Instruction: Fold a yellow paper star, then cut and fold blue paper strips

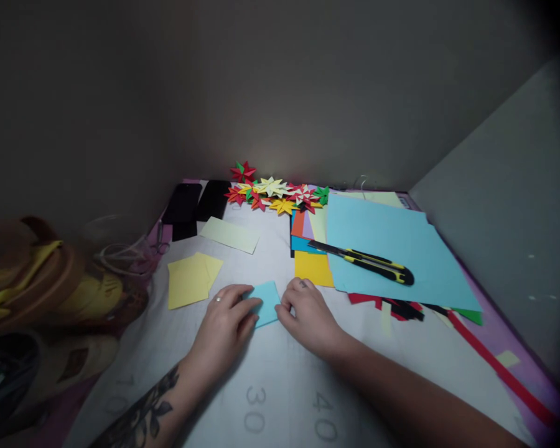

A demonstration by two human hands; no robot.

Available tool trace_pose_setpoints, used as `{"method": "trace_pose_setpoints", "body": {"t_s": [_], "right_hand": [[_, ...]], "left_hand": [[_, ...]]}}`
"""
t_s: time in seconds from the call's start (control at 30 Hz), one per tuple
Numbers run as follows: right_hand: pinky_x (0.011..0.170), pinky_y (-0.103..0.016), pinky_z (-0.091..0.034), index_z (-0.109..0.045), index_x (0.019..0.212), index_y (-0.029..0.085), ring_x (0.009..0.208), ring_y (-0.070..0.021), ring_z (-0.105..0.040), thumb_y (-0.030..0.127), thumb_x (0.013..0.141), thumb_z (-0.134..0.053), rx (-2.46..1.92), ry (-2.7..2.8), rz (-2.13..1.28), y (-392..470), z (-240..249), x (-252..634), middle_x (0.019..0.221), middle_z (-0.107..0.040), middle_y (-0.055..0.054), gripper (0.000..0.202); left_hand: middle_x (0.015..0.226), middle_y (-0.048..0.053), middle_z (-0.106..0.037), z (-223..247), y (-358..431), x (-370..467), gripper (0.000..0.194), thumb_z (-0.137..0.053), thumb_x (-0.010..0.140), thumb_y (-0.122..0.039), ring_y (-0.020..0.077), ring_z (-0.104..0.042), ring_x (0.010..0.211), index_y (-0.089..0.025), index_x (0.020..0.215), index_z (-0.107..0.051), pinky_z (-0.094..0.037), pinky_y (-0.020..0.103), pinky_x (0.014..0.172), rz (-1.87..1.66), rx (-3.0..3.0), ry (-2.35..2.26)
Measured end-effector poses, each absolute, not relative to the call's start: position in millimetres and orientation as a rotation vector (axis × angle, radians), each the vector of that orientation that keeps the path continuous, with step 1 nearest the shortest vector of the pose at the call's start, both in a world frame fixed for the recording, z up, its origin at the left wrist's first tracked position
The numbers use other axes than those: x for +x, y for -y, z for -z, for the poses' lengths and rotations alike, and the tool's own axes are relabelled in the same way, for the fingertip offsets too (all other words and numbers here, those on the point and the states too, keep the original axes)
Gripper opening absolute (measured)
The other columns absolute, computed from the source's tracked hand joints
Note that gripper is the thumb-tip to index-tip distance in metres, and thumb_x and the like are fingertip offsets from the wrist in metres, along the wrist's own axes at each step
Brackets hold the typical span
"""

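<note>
A small piece of light blue paper (267, 305), apparently folded, lies on the white table surface between my hands. My left hand (231, 314) grips its left side, fingertips on top and thumb along the lower edge. At the right edge, my right hand (308, 314) has thumb and forefinger pinched on the paper, the other fingers curled in. Left of my left hand are some yellow paper pieces (189, 281), and beyond them a pale green paper strip (230, 235).
A yellow-black utility knife (366, 261) rests on large light blue sheets (392, 230). Several folded paper stars (275, 190) sit at the back, beside two dark phones (184, 202). Paper scraps (396, 309) lie at right. Pots (74, 292) stand at left.
</note>
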State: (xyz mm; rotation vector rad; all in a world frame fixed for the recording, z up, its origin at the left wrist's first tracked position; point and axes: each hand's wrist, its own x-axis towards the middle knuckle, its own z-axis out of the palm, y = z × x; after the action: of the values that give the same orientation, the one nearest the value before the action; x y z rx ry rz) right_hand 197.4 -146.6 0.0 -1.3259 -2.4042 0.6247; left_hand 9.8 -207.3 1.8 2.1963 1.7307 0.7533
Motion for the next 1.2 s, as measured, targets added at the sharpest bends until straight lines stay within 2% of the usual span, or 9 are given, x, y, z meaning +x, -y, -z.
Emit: {"method": "trace_pose_setpoints", "body": {"t_s": [0.13, 0.47, 0.9, 1.2], "right_hand": [[0.069, -0.030, -0.037, -0.050, 0.060, 0.019, 0.076, -0.0179, -0.046, 0.015, 0.078, -0.055, -1.332, 2.414, -0.599, 147.2, 0.3, 197.1, 0.075, -0.049, -0.003, 0.019], [0.071, -0.033, -0.037, -0.054, 0.065, 0.019, 0.079, -0.0199, -0.047, 0.018, 0.082, -0.053, -1.357, 2.460, -0.536, 148.6, 0.8, 195.3, 0.080, -0.053, -0.006, 0.016], [0.075, -0.038, -0.037, -0.060, 0.077, 0.016, 0.085, -0.0248, -0.046, 0.021, 0.086, -0.048, -1.420, 2.558, -0.428, 150.4, -0.5, 192.3, 0.088, -0.056, -0.011, 0.016], [0.076, -0.037, -0.037, -0.062, 0.081, 0.015, 0.087, -0.0241, -0.048, 0.022, 0.087, -0.044, -1.485, 2.575, -0.393, 152.2, -5.6, 188.3, 0.091, -0.057, -0.011, 0.020]], "left_hand": [[0.122, 0.009, -0.060, 2.2, 206.6, 8.2, 0.026, -0.049, 0.086, -0.019, 0.0260, -0.048, 0.119, -0.022, 0.107, -0.064, -0.044, 0.048, 0.095, -0.717, 2.243, -1.650], [0.127, 0.012, -0.057, -5.4, 205.9, 10.9, 0.036, -0.051, 0.086, -0.028, 0.0282, -0.048, 0.120, -0.018, 0.120, -0.058, -0.044, 0.050, 0.095, -0.564, 2.280, -1.681], [0.129, 0.012, -0.055, -4.3, 205.6, 12.8, 0.039, -0.048, 0.087, -0.028, 0.0280, -0.047, 0.117, -0.015, 0.124, -0.055, -0.043, 0.049, 0.096, -0.532, 2.284, -1.711], [0.131, 0.011, -0.054, -1.0, 205.3, 14.0, 0.040, -0.047, 0.087, -0.028, 0.0289, -0.046, 0.118, -0.016, 0.124, -0.054, -0.041, 0.049, 0.097, -0.490, 2.304, -1.758]]}}
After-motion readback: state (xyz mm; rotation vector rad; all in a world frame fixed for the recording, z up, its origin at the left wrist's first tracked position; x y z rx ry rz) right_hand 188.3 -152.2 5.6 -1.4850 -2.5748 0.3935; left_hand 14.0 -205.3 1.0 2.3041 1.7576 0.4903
